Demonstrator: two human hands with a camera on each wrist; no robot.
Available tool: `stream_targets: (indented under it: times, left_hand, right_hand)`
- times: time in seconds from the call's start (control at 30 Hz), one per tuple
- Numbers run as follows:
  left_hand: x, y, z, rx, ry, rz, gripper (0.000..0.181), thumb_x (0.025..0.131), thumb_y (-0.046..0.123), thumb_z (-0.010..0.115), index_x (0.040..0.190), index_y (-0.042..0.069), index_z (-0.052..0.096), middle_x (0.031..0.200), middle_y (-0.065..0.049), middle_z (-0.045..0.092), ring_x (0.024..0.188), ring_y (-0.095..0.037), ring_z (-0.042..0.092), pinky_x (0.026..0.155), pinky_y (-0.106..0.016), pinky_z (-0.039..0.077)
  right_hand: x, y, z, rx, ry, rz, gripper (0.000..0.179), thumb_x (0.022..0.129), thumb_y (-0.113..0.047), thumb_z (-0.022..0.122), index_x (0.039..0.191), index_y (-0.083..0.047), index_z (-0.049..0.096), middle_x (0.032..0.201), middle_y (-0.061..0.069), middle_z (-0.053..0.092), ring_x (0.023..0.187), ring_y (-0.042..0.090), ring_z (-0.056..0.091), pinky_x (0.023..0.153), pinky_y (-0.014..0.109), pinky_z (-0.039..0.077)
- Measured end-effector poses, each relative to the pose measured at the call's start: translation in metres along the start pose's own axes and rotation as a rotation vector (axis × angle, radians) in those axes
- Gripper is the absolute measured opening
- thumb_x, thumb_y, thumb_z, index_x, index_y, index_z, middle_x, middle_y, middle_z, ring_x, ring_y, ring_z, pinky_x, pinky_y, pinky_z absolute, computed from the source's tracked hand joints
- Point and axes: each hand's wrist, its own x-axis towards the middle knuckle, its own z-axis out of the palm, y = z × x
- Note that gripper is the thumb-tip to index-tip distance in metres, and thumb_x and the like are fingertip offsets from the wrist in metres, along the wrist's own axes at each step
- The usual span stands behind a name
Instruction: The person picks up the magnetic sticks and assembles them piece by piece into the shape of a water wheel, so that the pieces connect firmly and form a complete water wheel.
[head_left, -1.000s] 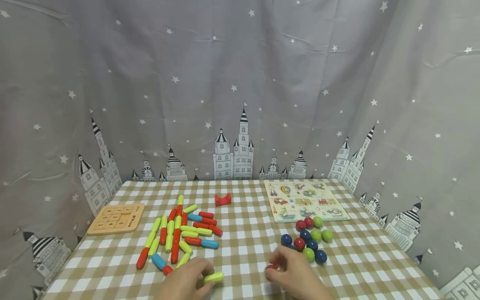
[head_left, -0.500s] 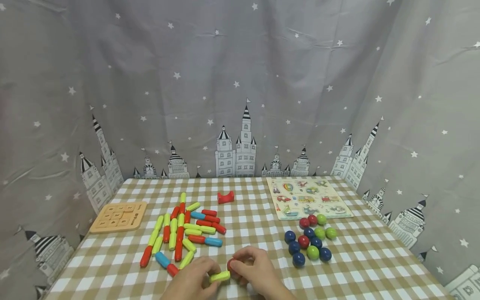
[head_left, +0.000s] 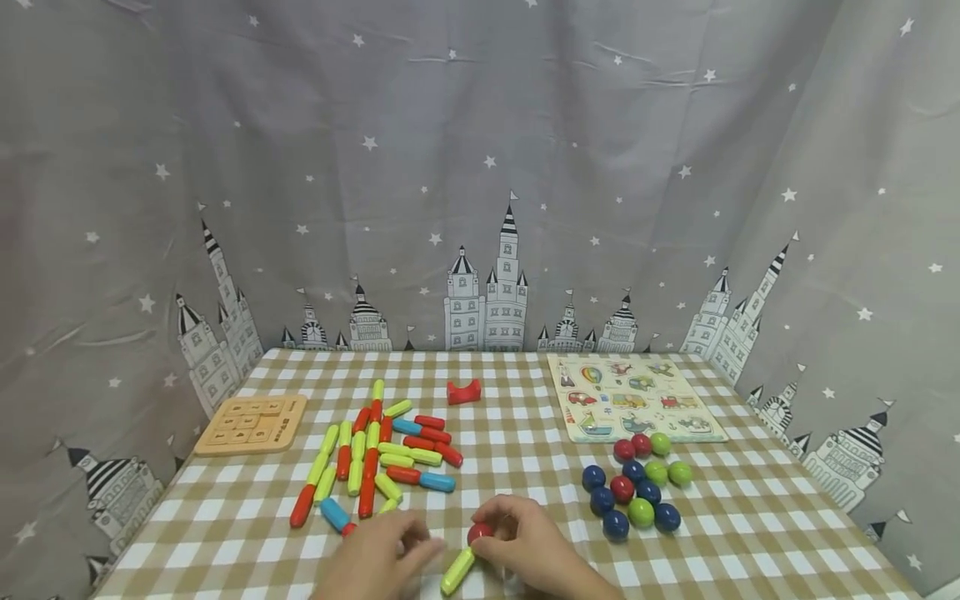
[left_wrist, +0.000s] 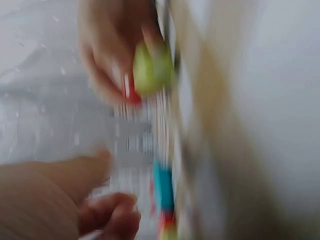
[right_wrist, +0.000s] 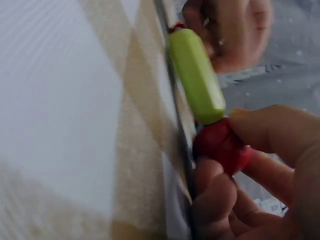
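While the right hand (head_left: 525,542) pinches a red ball (head_left: 480,532) between thumb and curled fingers (right_wrist: 260,135), a green stick (head_left: 457,571) hangs from that ball, one end touching it, at the near edge of the checked worktop (head_left: 525,450). From the right wrist view, the stick's end meets the ball squarely and the pair appears joined, probably by magnets. The left hand (head_left: 375,558) sits just beside the stick's lower end; its fingers look loosely curled, and I cannot tell whether they touch the stick or have let go.

Judging by this, the step in hand is joining a ball to a stick. The next move likely calls for keeping the joint straight so the stick does not swing off, then picking another piece.

Further back on the left lies a heap of sticks (head_left: 375,458) in red, green and blue. To the right sits a cluster of balls (head_left: 637,487), well apart from the hands. Behind these are a red block (head_left: 464,391), a picture puzzle (head_left: 633,407) and a wooden board (head_left: 252,423).
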Motion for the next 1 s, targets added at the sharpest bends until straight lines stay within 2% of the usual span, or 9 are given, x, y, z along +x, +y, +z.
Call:
stream_targets:
  times: [0.1,0.2,0.3,0.5,0.6,0.7,0.8,0.87,1.0]
  left_hand:
    - [0.001,-0.002,-0.009,0.219,0.135,-0.187,0.032,0.089,0.047,0.078,0.100,0.019,0.068,0.083,0.002,0.057,0.066,-0.015,0.051,0.060,-0.034,0.046]
    - [0.005,-0.006,-0.015,0.337,0.133,-0.281,0.039,0.085,0.046,0.082,0.103,0.014,0.069,0.088,-0.002,0.059,0.068,-0.019,0.052,0.063,-0.040,0.050]
    - [0.008,-0.007,-0.018,0.339,0.103,-0.295,0.035,0.087,0.042,0.081,0.102,0.013,0.071,0.085,-0.001,0.061,0.069,-0.019,0.053,0.064,-0.041,0.051]
    - [0.005,-0.007,-0.018,0.340,0.145,-0.280,0.029,0.088,0.036,0.079,0.103,0.012,0.072,0.084,-0.001,0.061,0.067,-0.018,0.051,0.061,-0.039,0.049]
    - [0.004,-0.006,-0.016,0.339,0.186,-0.226,0.030,0.087,0.038,0.079,0.104,0.016,0.071,0.087,-0.001,0.059,0.063,-0.017,0.049,0.056,-0.035,0.045]
    - [0.002,-0.006,-0.013,0.288,0.190,-0.096,0.025,0.086,0.036,0.081,0.105,0.022,0.070,0.090,0.005,0.058,0.065,-0.010,0.048,0.057,-0.029,0.042]
    - [0.001,-0.007,-0.008,0.211,0.142,0.095,0.021,0.088,0.034,0.082,0.104,0.028,0.070,0.093,0.013,0.058,0.068,-0.001,0.046,0.060,-0.024,0.042]
    - [0.000,-0.008,-0.005,0.187,0.108,0.195,0.019,0.089,0.034,0.080,0.105,0.031,0.071,0.096,0.017,0.059,0.069,0.003,0.045,0.061,-0.021,0.042]
    - [0.001,-0.007,-0.002,0.154,0.060,0.285,0.018,0.091,0.037,0.078,0.107,0.032,0.070,0.098,0.019,0.059,0.066,0.006,0.045,0.059,-0.019,0.042]
  right_hand:
    - [-0.005,0.005,-0.002,-0.016,0.013,-0.011,0.023,0.088,-0.022,0.081,0.110,-0.019,0.075,0.089,-0.002,0.068,0.072,0.015,0.059,0.057,0.023,0.046]
    - [-0.006,0.006,-0.004,-0.001,0.044,-0.012,0.024,0.087,-0.022,0.082,0.110,-0.019,0.075,0.091,-0.002,0.069,0.074,0.016,0.059,0.058,0.022,0.046]
    - [-0.006,0.006,-0.004,0.016,0.051,-0.021,0.026,0.087,-0.020,0.082,0.111,-0.017,0.075,0.092,-0.001,0.069,0.075,0.016,0.060,0.057,0.022,0.047]
    - [-0.005,0.008,-0.003,0.018,0.030,-0.018,0.027,0.087,-0.021,0.082,0.113,-0.018,0.074,0.096,-0.002,0.069,0.077,0.016,0.062,0.060,0.023,0.048]
    - [-0.005,0.008,-0.004,0.009,0.033,-0.023,0.027,0.087,-0.021,0.081,0.113,-0.019,0.075,0.097,-0.002,0.069,0.079,0.017,0.062,0.062,0.023,0.048]
    - [-0.005,0.008,-0.004,0.007,0.028,-0.027,0.025,0.088,-0.021,0.081,0.113,-0.021,0.076,0.101,-0.002,0.069,0.083,0.017,0.062,0.065,0.024,0.049]
    - [-0.006,0.008,-0.006,0.021,0.006,-0.039,0.024,0.091,-0.020,0.079,0.115,-0.022,0.076,0.106,-0.003,0.071,0.088,0.017,0.065,0.069,0.024,0.051]
    - [-0.005,0.009,-0.006,0.041,-0.018,-0.061,0.024,0.092,-0.018,0.077,0.116,-0.020,0.076,0.110,-0.003,0.072,0.093,0.016,0.068,0.074,0.024,0.054]
    - [-0.004,0.010,-0.007,0.057,-0.054,-0.099,0.024,0.095,-0.017,0.074,0.119,-0.019,0.076,0.116,-0.004,0.073,0.101,0.012,0.070,0.082,0.021,0.055]
